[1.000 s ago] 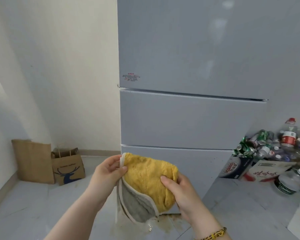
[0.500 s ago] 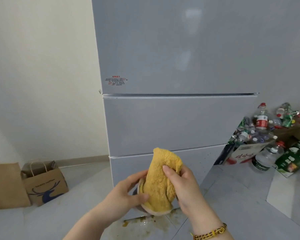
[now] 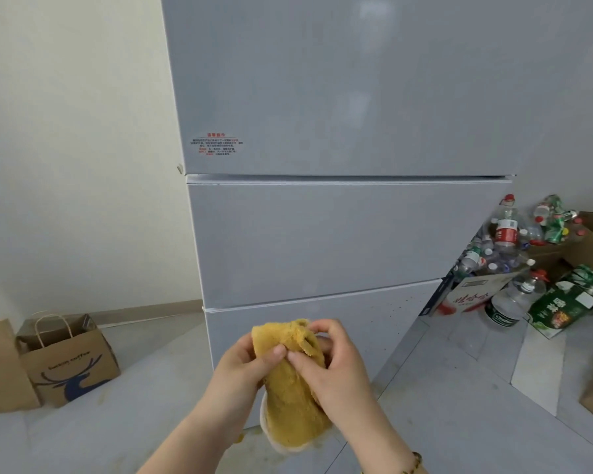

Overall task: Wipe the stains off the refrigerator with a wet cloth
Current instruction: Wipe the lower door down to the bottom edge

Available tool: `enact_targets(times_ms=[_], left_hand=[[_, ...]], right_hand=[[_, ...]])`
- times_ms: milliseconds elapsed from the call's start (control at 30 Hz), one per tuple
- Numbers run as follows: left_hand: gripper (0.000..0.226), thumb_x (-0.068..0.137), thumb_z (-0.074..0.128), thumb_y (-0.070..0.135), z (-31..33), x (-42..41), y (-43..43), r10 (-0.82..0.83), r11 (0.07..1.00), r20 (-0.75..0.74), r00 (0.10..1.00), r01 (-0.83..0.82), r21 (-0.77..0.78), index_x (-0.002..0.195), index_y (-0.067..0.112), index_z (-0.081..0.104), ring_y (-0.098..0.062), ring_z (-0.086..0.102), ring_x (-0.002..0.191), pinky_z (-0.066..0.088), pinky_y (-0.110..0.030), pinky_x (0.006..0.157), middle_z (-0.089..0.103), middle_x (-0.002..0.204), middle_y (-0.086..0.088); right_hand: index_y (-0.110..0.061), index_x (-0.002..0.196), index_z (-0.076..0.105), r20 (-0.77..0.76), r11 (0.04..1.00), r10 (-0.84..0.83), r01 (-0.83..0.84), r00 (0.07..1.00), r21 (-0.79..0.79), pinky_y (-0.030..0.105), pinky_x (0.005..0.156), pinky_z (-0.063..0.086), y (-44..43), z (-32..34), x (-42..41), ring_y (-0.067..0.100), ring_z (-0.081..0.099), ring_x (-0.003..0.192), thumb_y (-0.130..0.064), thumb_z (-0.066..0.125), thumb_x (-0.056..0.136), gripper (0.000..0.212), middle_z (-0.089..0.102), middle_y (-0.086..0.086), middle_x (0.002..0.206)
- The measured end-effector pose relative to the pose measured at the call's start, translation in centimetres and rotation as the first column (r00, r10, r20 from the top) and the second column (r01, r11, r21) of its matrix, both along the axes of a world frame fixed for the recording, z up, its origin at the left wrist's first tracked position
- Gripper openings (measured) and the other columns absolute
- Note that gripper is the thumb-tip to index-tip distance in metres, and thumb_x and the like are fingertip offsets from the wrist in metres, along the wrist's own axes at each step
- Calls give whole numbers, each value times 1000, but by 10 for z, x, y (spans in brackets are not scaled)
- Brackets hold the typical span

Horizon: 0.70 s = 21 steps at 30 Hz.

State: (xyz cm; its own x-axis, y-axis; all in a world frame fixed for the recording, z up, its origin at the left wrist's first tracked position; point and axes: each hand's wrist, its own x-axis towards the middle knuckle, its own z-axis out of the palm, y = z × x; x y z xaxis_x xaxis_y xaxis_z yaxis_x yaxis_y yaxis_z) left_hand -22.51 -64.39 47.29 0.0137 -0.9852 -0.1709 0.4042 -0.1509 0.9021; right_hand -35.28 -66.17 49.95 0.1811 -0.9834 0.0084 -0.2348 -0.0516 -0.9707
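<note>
Bunching the yellow cloth in the lower centre of the frame, I am gripping it with both hands. The left hand is pinching its upper left edge between thumb and curled fingers. The right hand is curling over the folded top from the right side of the frame. The two hands are touching across the fabric. The cloth is hanging with its long axis running up and down the frame, and its pale-trimmed lower end is drooping below my wrists, clear of the floor.

The refrigerator is filling the centre and top of the frame, directly beyond the hands. I cannot tell whether the cloth is touching it, though it is looking apart. A scatter of dark specks is showing on the bottom drawer, just right of the hands and slightly above them. I am judging those to be the stains. The right hand is sitting nearer to them, so I am expecting the coming move to be a short reach up and to the right with that hand, with the cloth gathered into a flat pad first.

A paper bag is standing at the lower left of the frame, and a heap of bottles is lying at the right edge, both well apart from the reach.
</note>
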Motion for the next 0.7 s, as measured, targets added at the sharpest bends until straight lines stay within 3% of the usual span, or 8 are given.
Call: enact_targets(times_ms=[67,133,233,333,467,567,633,700], left_hand=[[45,60,69,20,-1,-6,-3,85,996,-8,996,-85,24,99,-1,62,-33,64,94,52,-33,74,71,92,-16],[41,61,63,15,0,-10,-6,125,992,-35,992,-124,37,97,-2,60,-29,66,87,54,-32,72,71,87,-13],[36,61,64,16,6,-20,-7,121,993,-48,991,-121,10,93,1,61,-21,69,74,56,-27,61,71,80,-11],[38,59,81,26,1,-36,-17,214,976,123,969,-208,-60,87,8,64,-12,68,69,55,-22,58,71,73,-2],[12,79,68,12,-43,-32,-46,525,851,327,786,-487,-195,81,23,62,2,61,64,50,-12,60,69,71,2],[26,89,52,8,-102,-14,-65,696,699,443,565,-675,-237,76,30,56,-7,54,66,42,-8,59,60,78,-1],[19,90,51,9,-139,-1,-77,731,636,519,442,-717,-286,84,26,54,-18,51,76,40,-12,65,53,83,-2],[19,89,52,9,-176,9,-85,733,599,588,342,-734,-321,107,17,53,-25,48,96,39,-28,82,47,101,-4]], right_hand=[[-34,84,43,-67,988,-139,134,988,-78,9,65,43,-1,-10,-3,0,54,78,-22,73,75,34,56,-14,86],[-38,91,42,-77,990,-134,131,988,-44,9,72,41,-7,-17,-10,-1,48,92,-27,76,71,42,48,-18,98],[-34,99,56,149,939,187,-221,971,263,19,81,50,-21,-22,-28,7,61,98,-48,72,53,51,62,-11,104],[-24,87,69,210,863,359,-409,909,296,24,77,54,-39,-37,-48,13,68,87,-51,66,50,46,73,-3,88],[-16,70,65,168,949,233,-261,958,175,19,59,49,-72,-75,-66,9,62,64,-51,63,43,44,64,-7,62],[-19,68,67,215,985,104,-131,971,115,22,55,52,-92,-118,-78,12,65,62,-53,63,40,44,66,-1,64],[-29,71,70,252,992,63,-87,966,87,27,60,56,-106,-149,-82,14,68,68,-55,68,36,44,70,0,71],[-39,73,68,300,998,52,-63,953,28,30,65,57,-117,-182,-76,13,69,72,-69,74,22,60,71,-4,76]])
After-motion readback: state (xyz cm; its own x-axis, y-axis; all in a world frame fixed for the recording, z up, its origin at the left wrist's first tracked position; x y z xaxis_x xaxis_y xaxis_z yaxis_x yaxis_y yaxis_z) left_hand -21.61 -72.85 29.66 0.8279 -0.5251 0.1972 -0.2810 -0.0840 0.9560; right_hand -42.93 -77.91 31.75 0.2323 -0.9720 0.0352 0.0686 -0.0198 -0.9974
